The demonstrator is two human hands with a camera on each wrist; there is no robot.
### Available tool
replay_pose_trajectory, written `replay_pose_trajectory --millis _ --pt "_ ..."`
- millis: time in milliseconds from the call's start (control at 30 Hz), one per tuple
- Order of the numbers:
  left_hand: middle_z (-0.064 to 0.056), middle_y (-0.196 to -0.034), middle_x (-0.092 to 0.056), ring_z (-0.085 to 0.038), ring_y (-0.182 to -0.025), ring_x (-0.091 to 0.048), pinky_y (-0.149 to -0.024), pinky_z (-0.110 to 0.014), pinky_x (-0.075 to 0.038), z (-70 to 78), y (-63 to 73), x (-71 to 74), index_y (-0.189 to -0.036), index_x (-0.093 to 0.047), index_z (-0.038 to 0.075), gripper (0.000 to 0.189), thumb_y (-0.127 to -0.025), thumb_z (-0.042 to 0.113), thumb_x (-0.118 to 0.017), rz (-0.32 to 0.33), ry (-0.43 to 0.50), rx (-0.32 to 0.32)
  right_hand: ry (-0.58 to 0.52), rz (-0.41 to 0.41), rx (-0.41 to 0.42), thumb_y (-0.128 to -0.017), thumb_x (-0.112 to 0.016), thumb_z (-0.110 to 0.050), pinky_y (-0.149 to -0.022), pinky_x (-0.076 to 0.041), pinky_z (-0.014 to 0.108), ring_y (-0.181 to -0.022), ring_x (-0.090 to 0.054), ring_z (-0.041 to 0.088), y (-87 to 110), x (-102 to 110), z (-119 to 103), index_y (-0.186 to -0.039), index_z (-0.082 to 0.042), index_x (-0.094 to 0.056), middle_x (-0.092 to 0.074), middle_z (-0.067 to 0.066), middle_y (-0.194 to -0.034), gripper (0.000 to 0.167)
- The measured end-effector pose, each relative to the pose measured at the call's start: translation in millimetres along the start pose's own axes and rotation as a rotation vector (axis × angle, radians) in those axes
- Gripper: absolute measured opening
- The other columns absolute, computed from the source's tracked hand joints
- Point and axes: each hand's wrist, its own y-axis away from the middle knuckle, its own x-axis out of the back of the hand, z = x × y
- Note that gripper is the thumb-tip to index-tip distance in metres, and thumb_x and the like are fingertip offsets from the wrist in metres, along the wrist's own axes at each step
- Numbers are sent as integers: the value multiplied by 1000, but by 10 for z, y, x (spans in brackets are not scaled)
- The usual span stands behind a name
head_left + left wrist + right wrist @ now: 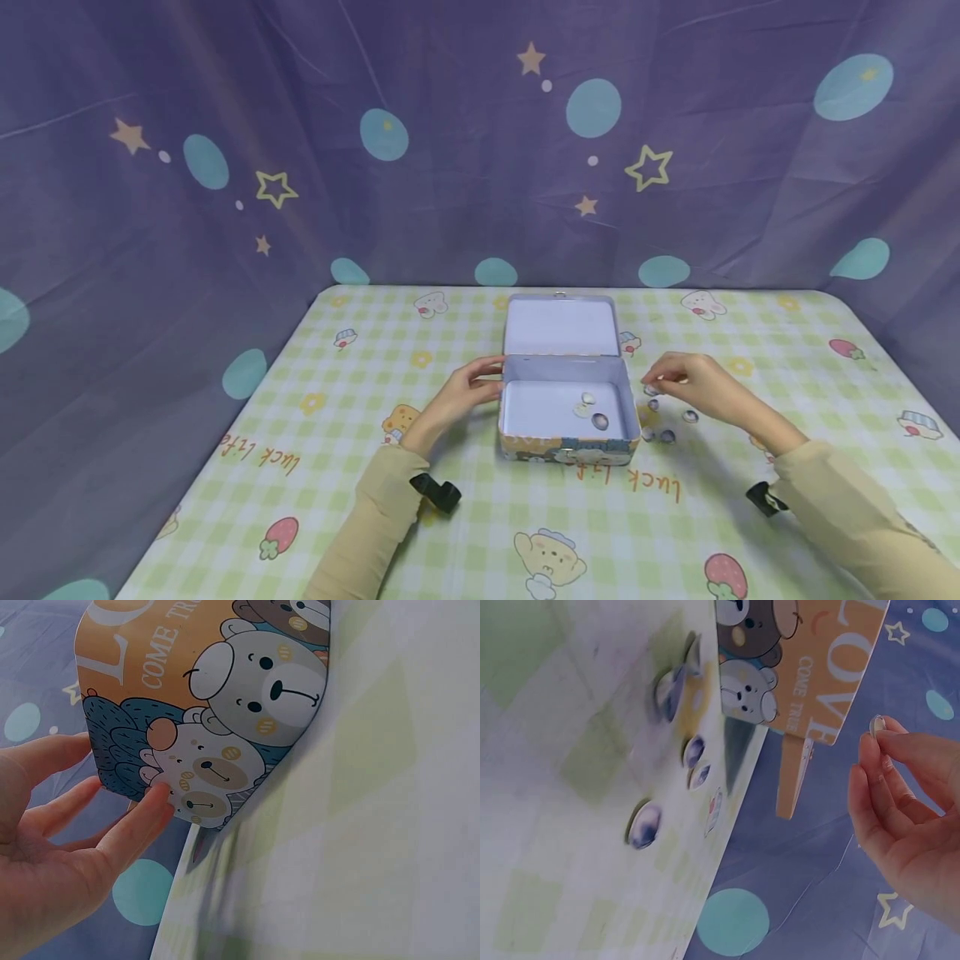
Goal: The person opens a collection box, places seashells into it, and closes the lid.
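Observation:
A rectangular tin box point(562, 451) stands on the table with its lid point(559, 327) raised at the back. Fingertips of my left hand point(459, 400) touch the box's left side; in the left wrist view its extended fingers rest against the bear-printed wall point(217, 761). Inside the box lie a purple-grey seashell point(600, 422) and paler shells point(588, 398). Just right of the box, close over the table, my right hand point(701, 383) pinches a small seashell point(877, 726) between thumb and forefinger.
Several white and purple shells point(690, 416) lie scattered on the table right of the box. Green checked cloth point(420, 542) with cartoon prints covers the table. A purple curtain point(465, 167) with stars and dots hangs behind it and along both sides.

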Motion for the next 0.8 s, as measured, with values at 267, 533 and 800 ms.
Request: replay_pose_trajectory --millis 267,533,800 --pt "-27 -128 -40 -39 -110 -47 -86 -29 -50 -24 -8 2 -131 -39 1 48 -86 5 -55 11 -13 1 -28 -17 8 -80 -60 2 -67 -53 23 -72 -57 3 -65 -43 -115 -86 -5 -69 -64 0 -85 13" --pt "-30 -129 -36 -43 -112 -44 -87 -29 -49 -11 -10 -7 -133 -35 -2 50 -87 3 -53 -8 4 1 -58 -57 32 -79 -59 5 -65 -53 22 -73 -58 5 -127 -135 -202 -86 -4 -68 -64 1 -86 14" --pt "-30 -128 -37 -42 -112 -44 -87 -30 -49 -7 -2 -6 -132 -34 -3 49 -87 3 -53 -1 -3 1 -126 -102 97 -80 -60 4 -63 -54 22 -74 -59 10 -195 -253 -291 -87 -3 -68 -64 5 -85 13"
